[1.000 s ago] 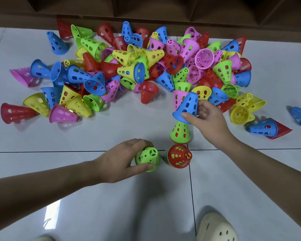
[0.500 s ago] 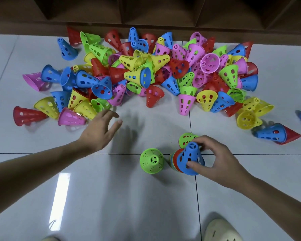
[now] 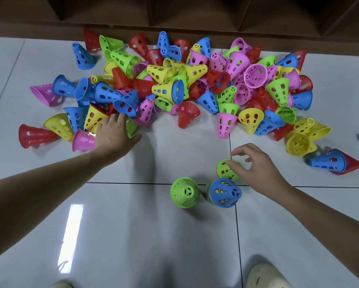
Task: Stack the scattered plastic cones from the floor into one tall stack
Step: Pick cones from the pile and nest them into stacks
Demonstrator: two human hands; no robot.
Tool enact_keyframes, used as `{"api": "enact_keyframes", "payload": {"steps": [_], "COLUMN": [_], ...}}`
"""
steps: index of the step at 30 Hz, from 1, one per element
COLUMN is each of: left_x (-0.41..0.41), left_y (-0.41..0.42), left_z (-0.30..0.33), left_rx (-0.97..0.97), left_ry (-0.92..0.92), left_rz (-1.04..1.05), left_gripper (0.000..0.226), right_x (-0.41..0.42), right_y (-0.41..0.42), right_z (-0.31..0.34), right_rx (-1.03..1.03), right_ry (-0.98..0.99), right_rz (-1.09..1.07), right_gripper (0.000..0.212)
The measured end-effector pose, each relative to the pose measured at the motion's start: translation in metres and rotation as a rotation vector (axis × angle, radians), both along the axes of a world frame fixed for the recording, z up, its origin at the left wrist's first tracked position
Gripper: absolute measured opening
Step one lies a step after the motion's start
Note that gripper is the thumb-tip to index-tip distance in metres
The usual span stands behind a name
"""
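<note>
Left hand (image 3: 114, 134) grip open, reaching into cone pile (image 3: 174, 84). Right hand (image 3: 255, 165) grip loose on green cone (image 3: 226, 169); blue-topped stack (image 3: 224, 193) upright.

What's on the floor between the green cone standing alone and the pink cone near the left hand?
Nothing: in the head view, only bare white tile and a dark grout line separate the green cone from the pink cone.

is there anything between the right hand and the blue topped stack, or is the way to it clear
Nothing visible stands in the way. The right hand touches a green cone just beyond the blue topped stack, with only bare floor between. A separate green stack stands on its left.
</note>
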State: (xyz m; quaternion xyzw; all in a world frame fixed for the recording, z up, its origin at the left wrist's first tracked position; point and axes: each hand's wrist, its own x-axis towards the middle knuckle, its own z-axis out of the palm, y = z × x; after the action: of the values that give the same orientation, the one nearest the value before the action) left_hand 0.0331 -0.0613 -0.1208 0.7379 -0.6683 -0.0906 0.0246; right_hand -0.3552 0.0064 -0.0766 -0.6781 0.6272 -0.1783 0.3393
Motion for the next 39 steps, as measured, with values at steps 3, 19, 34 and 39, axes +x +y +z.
{"api": "enact_keyframes", "payload": {"steps": [3,19,34,39], "left_x": [-0.007,-0.02,-0.072,-0.085], "left_y": [0.005,0.098,0.111,0.118], "left_z": [-0.001,0.014,0.113,0.117], "left_rx": [0.044,0.484,0.171,0.156], "left_ry": [-0.06,-0.032,1.056,1.099], "left_rz": [-0.033,-0.466,-0.189,-0.235], "left_gripper": [0.062,0.051,0.03,0.032], "right_x": [-0.009,-0.014,-0.001,-0.005], "right_y": [-0.006,0.0,0.016,0.031], "right_z": [-0.019,-0.021,0.089,0.096], "right_rx": [0.121,0.18,-0.073,-0.058], "right_ry": [0.21,0.138,-0.048,0.073], "right_rz": [0.036,-0.036,0.049,0.189], "right_gripper": [0.045,0.045,0.039,0.044]}}
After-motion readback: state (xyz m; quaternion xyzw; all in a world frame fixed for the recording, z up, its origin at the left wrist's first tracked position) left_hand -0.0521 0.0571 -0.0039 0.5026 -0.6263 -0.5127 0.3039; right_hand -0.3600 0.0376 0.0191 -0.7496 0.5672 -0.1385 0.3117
